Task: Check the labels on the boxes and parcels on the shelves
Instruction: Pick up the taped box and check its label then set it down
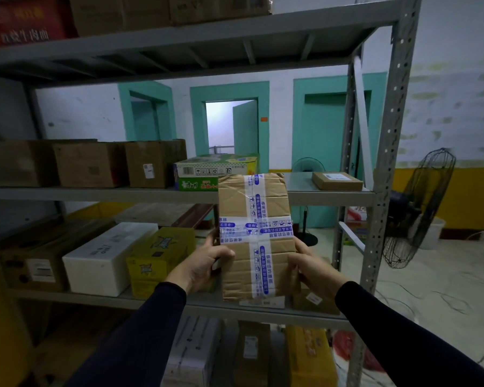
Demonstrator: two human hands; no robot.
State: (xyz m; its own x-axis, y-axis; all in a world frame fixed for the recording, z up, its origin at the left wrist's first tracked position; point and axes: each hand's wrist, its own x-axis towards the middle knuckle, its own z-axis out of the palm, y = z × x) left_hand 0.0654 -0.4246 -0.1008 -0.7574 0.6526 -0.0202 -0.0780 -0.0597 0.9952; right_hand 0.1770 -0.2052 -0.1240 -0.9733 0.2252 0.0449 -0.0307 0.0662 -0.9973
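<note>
Taped parcel point(256, 237) held upright in front of the shelves point(179, 194), long axis vertical, both grips closed on its lower half: L hand point(204, 265) on left edge, R hand point(312, 266) on right; label not visible on facing side, so prob. needs turning.

Brown parcel point(256, 238) is showing crossed white tape with blue print; at nine o'clock, yellow box point(160, 259), white box point(106, 258).
</note>
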